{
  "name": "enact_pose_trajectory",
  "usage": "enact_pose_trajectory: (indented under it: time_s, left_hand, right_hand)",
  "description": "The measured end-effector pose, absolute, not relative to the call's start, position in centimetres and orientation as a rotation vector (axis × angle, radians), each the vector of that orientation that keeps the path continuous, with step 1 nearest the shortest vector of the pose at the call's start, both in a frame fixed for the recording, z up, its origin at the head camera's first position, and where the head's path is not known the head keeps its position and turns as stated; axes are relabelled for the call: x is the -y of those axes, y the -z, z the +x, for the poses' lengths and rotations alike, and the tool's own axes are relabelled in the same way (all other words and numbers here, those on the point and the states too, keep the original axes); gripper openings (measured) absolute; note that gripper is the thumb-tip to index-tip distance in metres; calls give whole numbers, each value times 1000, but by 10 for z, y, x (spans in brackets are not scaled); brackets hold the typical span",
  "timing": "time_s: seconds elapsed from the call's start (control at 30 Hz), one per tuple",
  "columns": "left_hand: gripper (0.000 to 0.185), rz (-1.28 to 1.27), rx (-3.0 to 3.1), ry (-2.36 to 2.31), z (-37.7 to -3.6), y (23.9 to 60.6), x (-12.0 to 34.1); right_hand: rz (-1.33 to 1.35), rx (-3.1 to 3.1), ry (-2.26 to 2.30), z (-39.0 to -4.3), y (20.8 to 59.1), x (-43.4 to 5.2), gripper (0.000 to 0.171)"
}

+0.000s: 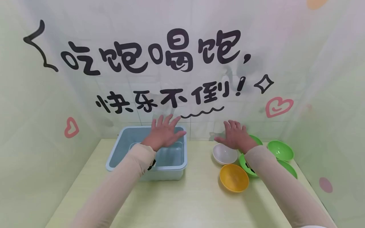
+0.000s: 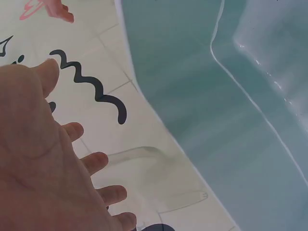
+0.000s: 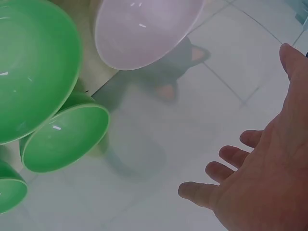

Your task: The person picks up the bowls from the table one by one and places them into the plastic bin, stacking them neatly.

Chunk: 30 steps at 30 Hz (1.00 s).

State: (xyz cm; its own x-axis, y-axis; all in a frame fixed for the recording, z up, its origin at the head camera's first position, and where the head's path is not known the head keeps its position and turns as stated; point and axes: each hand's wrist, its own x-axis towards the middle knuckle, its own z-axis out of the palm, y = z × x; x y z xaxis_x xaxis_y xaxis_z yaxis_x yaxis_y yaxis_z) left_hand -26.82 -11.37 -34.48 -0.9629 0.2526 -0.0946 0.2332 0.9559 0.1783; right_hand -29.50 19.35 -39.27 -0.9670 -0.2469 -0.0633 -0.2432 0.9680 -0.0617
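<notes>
Far left: pale green wall panel with a pink heart. Back wall tiled, covered in black lettering, squiggle underline.

Left of centre: blue-grey plastic tub on the pale yellow counter, set back near the wall, open top, inner step visible along one side. Left hand held over the tub's far rim, palm down, fingers straight and spread, gripping nothing. Left wrist view: same hand flat and splayed, fingers apart, tub interior just beside it, wall squiggle beyond the fingertips.

Right of centre: right hand raised above a cluster of bowls, palm down, fingers extended and slightly fanned, holding nothing. White bowl directly below the thumb side. Orange bowl nearer the counter's front edge, just beside the white one. Green bowls further right, some partly hidden behind the sleeve. Right wrist view: open palm, no contact; white bowl and green bowls close together, overlapping in view.

Far right: pink heart outline on the wall.
</notes>
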Motion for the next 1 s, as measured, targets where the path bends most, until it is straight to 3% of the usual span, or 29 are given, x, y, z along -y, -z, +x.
enact_pose_trajectory:
  time_s: [0.67,1.0]
  left_hand:
    - [75,483,-3106,-362,-236,343,153]
    - [76,399,-3133,-471,-223,341,179]
  right_hand:
    - [-307,-2932,149,-288,409,-204,103]
    - [-301,-2888,163,-286,418,-201,108]
